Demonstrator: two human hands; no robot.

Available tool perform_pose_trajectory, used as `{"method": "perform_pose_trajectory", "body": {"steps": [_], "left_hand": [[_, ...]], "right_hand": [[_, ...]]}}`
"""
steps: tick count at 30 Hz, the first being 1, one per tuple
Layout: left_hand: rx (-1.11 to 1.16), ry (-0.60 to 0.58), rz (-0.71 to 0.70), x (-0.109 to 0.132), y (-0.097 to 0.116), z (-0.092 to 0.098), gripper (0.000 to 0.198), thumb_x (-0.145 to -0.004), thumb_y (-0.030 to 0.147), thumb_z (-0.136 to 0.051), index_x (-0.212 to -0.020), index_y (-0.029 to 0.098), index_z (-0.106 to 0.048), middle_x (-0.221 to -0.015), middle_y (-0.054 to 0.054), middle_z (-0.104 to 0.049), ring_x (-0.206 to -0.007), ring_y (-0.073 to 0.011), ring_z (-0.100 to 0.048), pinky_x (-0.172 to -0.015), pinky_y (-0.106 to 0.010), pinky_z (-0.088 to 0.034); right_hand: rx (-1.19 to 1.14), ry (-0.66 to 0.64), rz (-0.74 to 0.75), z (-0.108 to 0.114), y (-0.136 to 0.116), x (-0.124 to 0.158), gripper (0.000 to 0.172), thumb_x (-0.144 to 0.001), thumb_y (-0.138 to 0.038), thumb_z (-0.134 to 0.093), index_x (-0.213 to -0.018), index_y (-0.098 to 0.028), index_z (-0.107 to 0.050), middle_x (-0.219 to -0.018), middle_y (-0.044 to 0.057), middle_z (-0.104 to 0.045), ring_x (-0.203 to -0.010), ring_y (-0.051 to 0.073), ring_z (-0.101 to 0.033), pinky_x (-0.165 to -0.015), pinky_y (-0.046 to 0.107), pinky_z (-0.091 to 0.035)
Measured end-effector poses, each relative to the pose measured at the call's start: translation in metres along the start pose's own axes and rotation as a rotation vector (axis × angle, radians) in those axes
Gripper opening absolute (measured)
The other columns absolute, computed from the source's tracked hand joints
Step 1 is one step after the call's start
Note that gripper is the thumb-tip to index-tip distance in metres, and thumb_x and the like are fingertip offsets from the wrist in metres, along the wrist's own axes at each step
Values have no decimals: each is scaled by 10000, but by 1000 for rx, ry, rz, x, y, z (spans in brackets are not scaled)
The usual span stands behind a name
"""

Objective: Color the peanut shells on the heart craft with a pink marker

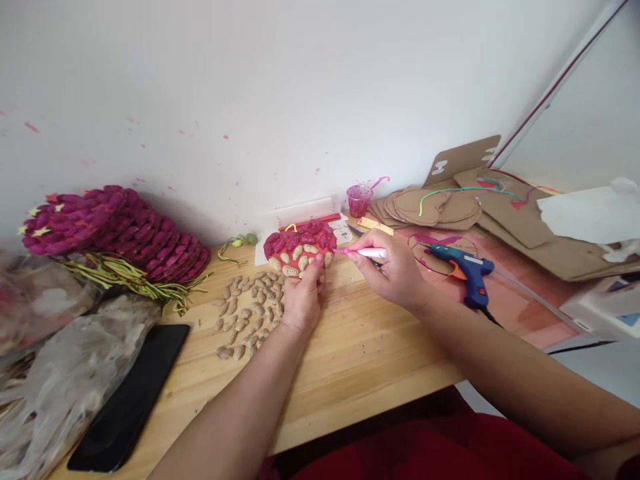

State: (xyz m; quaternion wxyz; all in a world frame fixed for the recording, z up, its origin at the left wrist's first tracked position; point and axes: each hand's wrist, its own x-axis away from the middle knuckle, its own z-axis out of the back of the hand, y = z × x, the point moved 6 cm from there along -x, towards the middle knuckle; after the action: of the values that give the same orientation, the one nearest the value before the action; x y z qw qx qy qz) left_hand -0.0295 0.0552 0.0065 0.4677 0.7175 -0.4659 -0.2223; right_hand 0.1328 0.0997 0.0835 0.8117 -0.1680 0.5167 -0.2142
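My left hand (304, 293) grips the lower edge of a peanut-covered piece (300, 248), its thumb over the front. Peanuts along the upper part are painted magenta; those lower down are bare tan on a red backing. In my right hand (387, 267) is a paintbrush (373, 253) with a white handle, pinched between thumb and fingers. Its pink tip points left and is at the piece's right edge; I cannot tell whether it touches. Loose peanuts (250, 310) lie on the wooden table (350, 373) left of my left hand.
A cup of magenta paint (359, 200) stands by the wall. To the right are cardboard shapes (420, 205) and a blue glue gun (465, 267). Leftward are stacked magenta peanut pieces (120, 227), yellow-green cords (145, 277), a plastic bag (85, 367) and a black phone (133, 400).
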Motion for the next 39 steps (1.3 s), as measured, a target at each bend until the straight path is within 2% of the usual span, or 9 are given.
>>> {"method": "perform_pose_trajectory", "body": {"steps": [6, 11, 19, 26, 31, 36, 39], "left_hand": [[48, -8, 74, 2, 0, -1, 538, -595, 450, -950, -725, 204, -488, -525, 92, -439, -427, -29, -284, -404, -164, -184], [51, -16, 69, 3, 0, -2, 524, -606, 430, -953, -741, 203, -501, -527, 90, -453, -427, -32, -309, -399, -157, -198], [107, -9, 110, 0, -1, 0, 497, -644, 378, -940, -725, 198, -484, -519, 104, -433, -402, -16, -290, -381, -139, -199], [189, -29, 203, 0, -2, -4, 432, -730, 281, -874, -728, 206, -448, -505, 119, -379, -387, -13, -261, -354, -124, -145], [196, -33, 222, 0, -3, -3, 412, -753, 268, -858, -741, 206, -451, -512, 120, -380, -383, -14, -263, -347, -121, -144], [203, -29, 227, 0, -3, -2, 422, -752, 268, -864, -741, 207, -447, -519, 120, -378, -382, -13, -264, -347, -123, -142], [186, -41, 218, 0, -3, -3, 422, -761, 287, -865, -732, 204, -452, -522, 114, -382, -388, -14, -272, -350, -124, -148]], "right_hand": [[-11, 31, -49, 5, 4, 0, 56, -970, -229, -677, -926, -212, -648, -760, -3, -659, -669, 145, -595, -650, 302, -464], [-17, 6, 31, 0, -2, 0, 51, -971, -241, -674, -934, -215, -650, -861, 30, -730, -747, 167, -645, -683, 315, -488], [-29, 20, -24, 2, 1, 0, 51, -973, -234, -669, -928, -214, -656, -825, 23, -715, -714, 162, -629, -667, 314, -484], [-38, 31, -76, 3, 5, 0, 78, -981, -262, -668, -926, -207, -658, -786, 14, -685, -675, 147, -599, -637, 300, -462], [-53, 25, -9, 2, 1, 1, 98, -983, -282, -678, -928, -203, -658, -831, 29, -708, -725, 157, -633, -675, 305, -485], [-31, 46, -49, 3, 4, 1, 109, -991, -305, -671, -928, -216, -661, -812, 24, -704, -704, 163, -617, -666, 318, -490], [-46, 27, -15, 1, 2, 1, 123, -996, -319, -669, -933, -213, -665, -836, 31, -713, -737, 167, -635, -688, 321, -497]]}}
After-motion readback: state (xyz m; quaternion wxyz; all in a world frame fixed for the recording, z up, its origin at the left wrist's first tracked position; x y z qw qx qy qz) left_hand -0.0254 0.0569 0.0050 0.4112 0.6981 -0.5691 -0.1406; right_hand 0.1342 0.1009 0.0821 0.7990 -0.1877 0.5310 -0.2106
